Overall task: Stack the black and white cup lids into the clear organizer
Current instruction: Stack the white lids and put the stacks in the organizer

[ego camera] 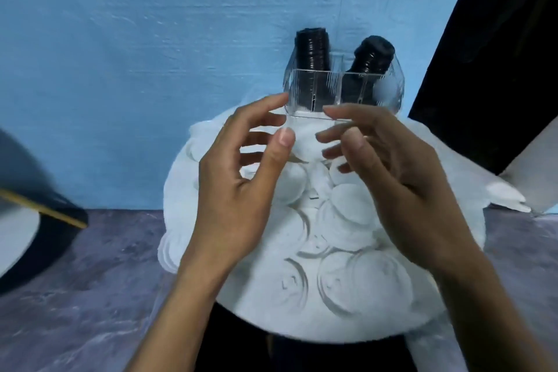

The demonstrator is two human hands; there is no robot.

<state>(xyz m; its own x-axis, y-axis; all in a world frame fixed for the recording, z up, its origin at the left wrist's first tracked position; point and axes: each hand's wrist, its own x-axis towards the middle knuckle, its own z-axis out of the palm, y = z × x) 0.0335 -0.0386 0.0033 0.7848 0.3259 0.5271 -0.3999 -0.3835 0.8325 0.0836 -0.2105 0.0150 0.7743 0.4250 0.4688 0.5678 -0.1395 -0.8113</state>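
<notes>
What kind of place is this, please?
Probably a staged recording corner, not a café: a painted blue wall, a marbled grey surface, and a clear organizer holding black lids behind loose white lids.

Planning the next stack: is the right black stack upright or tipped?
Tipped: the right black stack leans rightward in the clear organizer; the left black stack stands straight.

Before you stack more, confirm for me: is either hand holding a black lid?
No: both the left hand and right hand hover open over white lids.
</notes>
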